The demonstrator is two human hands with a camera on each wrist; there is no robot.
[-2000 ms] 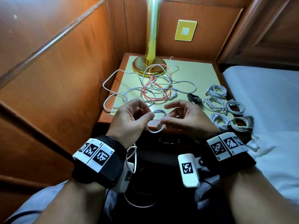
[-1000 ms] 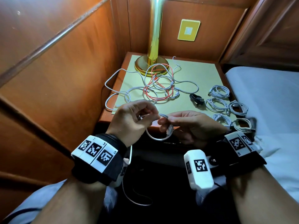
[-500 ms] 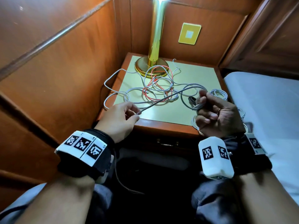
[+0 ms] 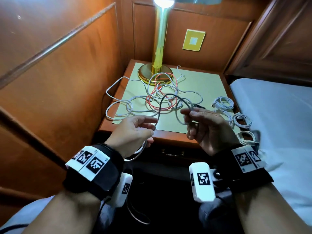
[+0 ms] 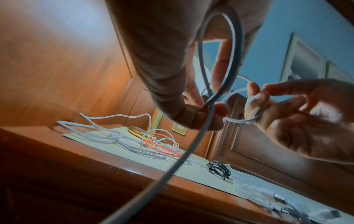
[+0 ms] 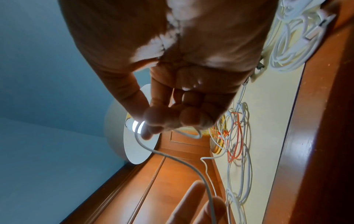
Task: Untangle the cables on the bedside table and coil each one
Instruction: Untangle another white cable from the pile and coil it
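Left hand: our left hand (image 4: 135,130) hangs in front of the near edge of the bedside table (image 4: 170,137); thumb and forefinger pinch the grey cable (image 4: 160,105), the other fingers loosely curled; in the left wrist view the cable makes a loop under the palm and crosses itself at the pinch
Right hand: our right hand (image 4: 207,127) is raised over the table's front right part, palm turned inward; its fingertips (image 6: 153,121) close on a small loop of the same grey cable
Grey cable: it arcs up between our two hands, above the table and clear of the pile; one length drops from the left hand toward the dark space below the table
Tangle: white and red cables (image 4: 157,97) lie knotted together on the pale mat (image 4: 209,85), reaching from the lamp base (image 4: 155,73) to the left edge
Coiled cables: several white coils (image 4: 224,103) sit in a group on the right side of the table, beside the bed (image 4: 278,107); a small black coil (image 5: 219,168) lies just left of them
Lamp: a brass lamp stands lit at the back of the table; some loops of the tangle lie across its base
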